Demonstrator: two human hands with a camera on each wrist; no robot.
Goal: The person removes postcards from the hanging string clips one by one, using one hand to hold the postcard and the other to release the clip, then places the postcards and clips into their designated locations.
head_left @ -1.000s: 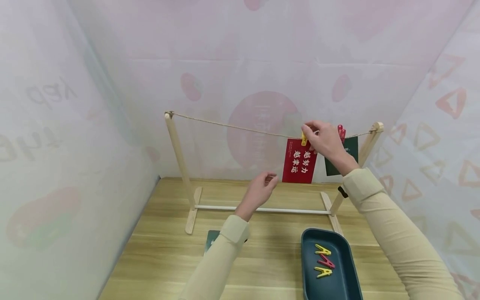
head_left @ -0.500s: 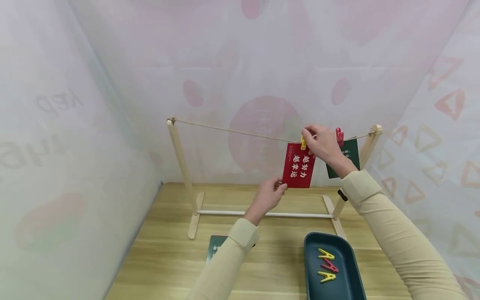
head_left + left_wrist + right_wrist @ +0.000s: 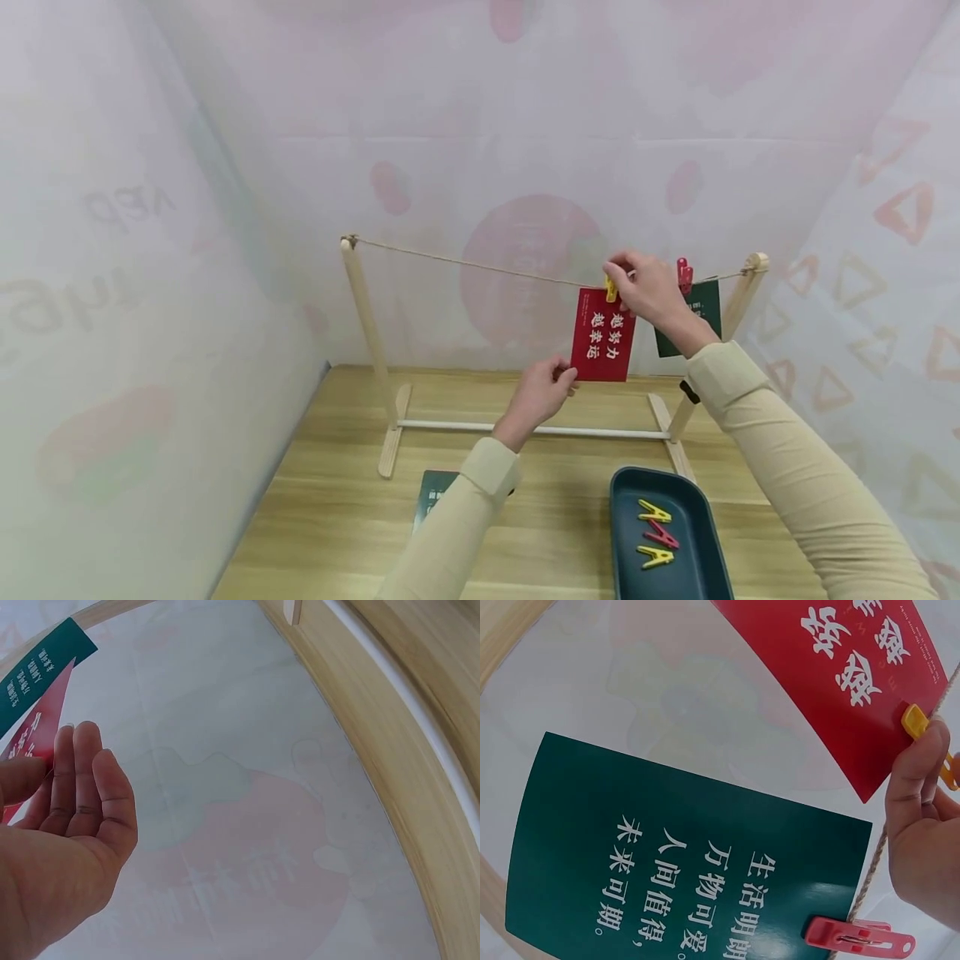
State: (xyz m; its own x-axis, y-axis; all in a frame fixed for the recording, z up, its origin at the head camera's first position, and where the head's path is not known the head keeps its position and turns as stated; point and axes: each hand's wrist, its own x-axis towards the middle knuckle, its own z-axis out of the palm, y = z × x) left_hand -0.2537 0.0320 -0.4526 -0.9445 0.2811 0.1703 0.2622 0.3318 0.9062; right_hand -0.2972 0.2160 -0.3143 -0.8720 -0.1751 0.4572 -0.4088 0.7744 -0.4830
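Observation:
A red card [image 3: 602, 337] with white characters hangs from the string [image 3: 480, 265], its top edge in a yellow clothespin [image 3: 611, 289]. My right hand [image 3: 651, 292] pinches that clothespin at the string; the right wrist view shows the yellow clothespin [image 3: 915, 721] over the card's edge. At the card's lower left corner, my left hand [image 3: 536, 396] holds it between thumb and forefinger, the other fingers loosely bent in the left wrist view. Right of it a green card [image 3: 667, 855] hangs by a red clothespin [image 3: 859, 937], partly behind my right hand in the head view.
Wooden posts [image 3: 367, 333] carry the string, joined low down by a white rod [image 3: 480, 427]. A dark tray [image 3: 621, 533] at the front right holds yellow and red clothespins [image 3: 660, 533]. Another green card [image 3: 433, 492] lies on the table, partly under my left sleeve.
My left hand has moved up and right to the red card's lower corner and taken hold of it. The right hand has stayed at the yellow clothespin.

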